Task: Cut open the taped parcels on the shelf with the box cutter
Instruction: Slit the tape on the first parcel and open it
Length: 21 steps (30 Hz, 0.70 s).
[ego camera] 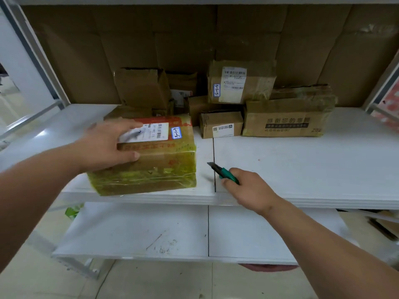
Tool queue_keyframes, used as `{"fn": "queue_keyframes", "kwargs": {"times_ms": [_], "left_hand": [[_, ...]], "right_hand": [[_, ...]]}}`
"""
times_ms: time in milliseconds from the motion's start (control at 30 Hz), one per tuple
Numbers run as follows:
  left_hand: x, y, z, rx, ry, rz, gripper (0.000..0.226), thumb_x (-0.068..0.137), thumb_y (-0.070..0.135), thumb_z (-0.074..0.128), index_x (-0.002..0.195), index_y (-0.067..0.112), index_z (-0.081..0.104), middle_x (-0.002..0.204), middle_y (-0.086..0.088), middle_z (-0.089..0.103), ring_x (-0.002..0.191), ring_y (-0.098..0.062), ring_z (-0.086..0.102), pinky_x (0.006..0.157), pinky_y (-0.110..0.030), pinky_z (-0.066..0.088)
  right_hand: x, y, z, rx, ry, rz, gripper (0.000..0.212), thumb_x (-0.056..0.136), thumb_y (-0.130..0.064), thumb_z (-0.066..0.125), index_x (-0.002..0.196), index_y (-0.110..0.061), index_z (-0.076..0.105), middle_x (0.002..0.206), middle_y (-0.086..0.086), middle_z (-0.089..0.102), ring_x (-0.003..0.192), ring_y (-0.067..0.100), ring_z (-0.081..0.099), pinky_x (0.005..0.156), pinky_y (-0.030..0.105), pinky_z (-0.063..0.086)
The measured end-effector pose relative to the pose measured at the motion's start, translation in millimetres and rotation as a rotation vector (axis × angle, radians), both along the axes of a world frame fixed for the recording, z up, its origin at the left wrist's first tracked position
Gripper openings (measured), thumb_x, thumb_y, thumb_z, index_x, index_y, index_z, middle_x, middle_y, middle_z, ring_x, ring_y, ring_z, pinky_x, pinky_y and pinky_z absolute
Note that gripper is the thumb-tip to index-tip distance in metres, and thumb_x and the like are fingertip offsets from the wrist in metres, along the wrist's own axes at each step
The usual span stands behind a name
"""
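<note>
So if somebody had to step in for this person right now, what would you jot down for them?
Left hand: rests on the yellow-taped parcel at the front edge of the shelf, fingers over its label, thumb on the near side.
Right hand: grips the green box cutter, blade out, pointing at that parcel but not touching it.
Done: no cut shows on this parcel; its tape looks whole.
Left: slit this one, then the other parcels at the back of the shelf. One or two of those seem open already.
</note>
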State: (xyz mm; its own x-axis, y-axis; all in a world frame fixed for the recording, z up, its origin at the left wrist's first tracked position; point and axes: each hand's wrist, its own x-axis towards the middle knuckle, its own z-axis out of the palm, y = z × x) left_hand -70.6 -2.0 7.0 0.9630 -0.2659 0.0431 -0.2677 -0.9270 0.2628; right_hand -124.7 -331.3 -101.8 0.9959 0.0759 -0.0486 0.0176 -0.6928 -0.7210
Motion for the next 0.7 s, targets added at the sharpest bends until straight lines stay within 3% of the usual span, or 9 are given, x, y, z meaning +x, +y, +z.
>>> {"fn": "queue_keyframes", "kwargs": {"times_ms": [100, 200, 300, 333, 400, 467, 500, 600, 700], "left_hand": [[-13, 25, -6, -0.028, 0.205, 0.061, 0.083, 0.075, 0.070, 0.055, 0.149, 0.036, 0.033, 0.155, 0.001, 0.031, 0.140, -0.023, 0.030, 0.117, -0.046, 0.025], [-16, 21, -12, 0.056, 0.140, 0.104, 0.089, 0.070, 0.075, 0.045, 0.150, 0.037, 0.031, 0.159, 0.002, 0.026, 0.144, -0.023, 0.025, 0.118, -0.042, 0.022], [-16, -9, -10, 0.145, 0.039, 0.194, 0.095, 0.067, 0.082, 0.051, 0.146, 0.030, 0.041, 0.149, -0.002, 0.041, 0.131, -0.025, 0.041, 0.108, -0.039, 0.037], [-18, -20, -11, 0.118, 0.014, 0.186, 0.089, 0.069, 0.079, 0.058, 0.143, 0.030, 0.046, 0.142, -0.001, 0.047, 0.123, -0.022, 0.048, 0.101, -0.037, 0.043], [-21, -38, -12, -0.155, 0.052, 0.093, 0.060, 0.074, 0.059, 0.072, 0.127, 0.034, 0.056, 0.124, 0.008, 0.058, 0.105, -0.013, 0.057, 0.083, -0.031, 0.050], [-24, -54, -9, -0.424, 0.244, -0.041, 0.044, 0.079, 0.034, 0.077, 0.119, 0.038, 0.060, 0.121, 0.013, 0.059, 0.104, -0.011, 0.060, 0.080, -0.031, 0.055], [-24, -61, -8, -0.440, 0.326, -0.128, 0.047, 0.081, 0.024, 0.077, 0.121, 0.041, 0.060, 0.129, 0.014, 0.056, 0.110, -0.012, 0.059, 0.084, -0.033, 0.056], [-20, -81, -10, -0.043, 0.220, -0.274, 0.058, 0.087, 0.025, 0.070, 0.133, 0.053, 0.048, 0.147, 0.023, 0.036, 0.133, -0.012, 0.032, 0.106, -0.031, 0.036], [-15, -97, -9, 0.179, 0.008, -0.310, 0.052, 0.090, 0.048, 0.061, 0.134, 0.064, 0.037, 0.150, 0.021, 0.034, 0.131, -0.015, 0.026, 0.104, -0.035, 0.026]], "right_hand": [[1, 15, -1, 0.282, 0.031, -0.084, 0.020, 0.098, -0.033, 0.050, 0.091, -0.015, 0.058, 0.070, 0.003, 0.059, 0.055, 0.012, 0.058, 0.053, 0.022, 0.049], [0, 34, -5, 0.419, 0.053, -0.102, 0.019, 0.100, -0.036, 0.049, 0.090, -0.021, 0.057, 0.074, 0.003, 0.062, 0.055, 0.011, 0.059, 0.057, 0.022, 0.050], [3, 46, -7, 0.504, 0.030, -0.186, 0.019, 0.102, -0.039, 0.043, 0.096, -0.026, 0.055, 0.084, 0.004, 0.067, 0.057, 0.010, 0.064, 0.060, 0.022, 0.048], [5, 47, -4, 0.565, 0.024, -0.253, 0.020, 0.103, -0.039, 0.041, 0.099, -0.025, 0.054, 0.085, 0.005, 0.068, 0.057, 0.012, 0.065, 0.060, 0.024, 0.049], [10, 40, 2, 0.604, 0.019, -0.370, 0.023, 0.104, -0.039, 0.039, 0.104, -0.022, 0.054, 0.087, 0.006, 0.069, 0.058, 0.016, 0.066, 0.060, 0.028, 0.050], [12, 30, 6, 0.533, 0.023, -0.409, 0.025, 0.104, -0.040, 0.036, 0.109, -0.022, 0.053, 0.091, 0.006, 0.067, 0.062, 0.018, 0.065, 0.061, 0.030, 0.049], [11, 25, 7, 0.508, 0.017, -0.417, 0.025, 0.104, -0.040, 0.036, 0.109, -0.021, 0.052, 0.090, 0.007, 0.066, 0.062, 0.018, 0.064, 0.060, 0.031, 0.048], [3, 14, 9, 0.441, -0.012, -0.438, 0.024, 0.104, -0.038, 0.035, 0.105, -0.019, 0.049, 0.085, 0.008, 0.062, 0.061, 0.019, 0.063, 0.056, 0.028, 0.045], [-14, 7, 4, 0.382, -0.021, -0.435, 0.018, 0.102, -0.032, 0.035, 0.103, -0.018, 0.047, 0.083, 0.007, 0.060, 0.063, 0.021, 0.064, 0.063, 0.036, 0.052]]}}
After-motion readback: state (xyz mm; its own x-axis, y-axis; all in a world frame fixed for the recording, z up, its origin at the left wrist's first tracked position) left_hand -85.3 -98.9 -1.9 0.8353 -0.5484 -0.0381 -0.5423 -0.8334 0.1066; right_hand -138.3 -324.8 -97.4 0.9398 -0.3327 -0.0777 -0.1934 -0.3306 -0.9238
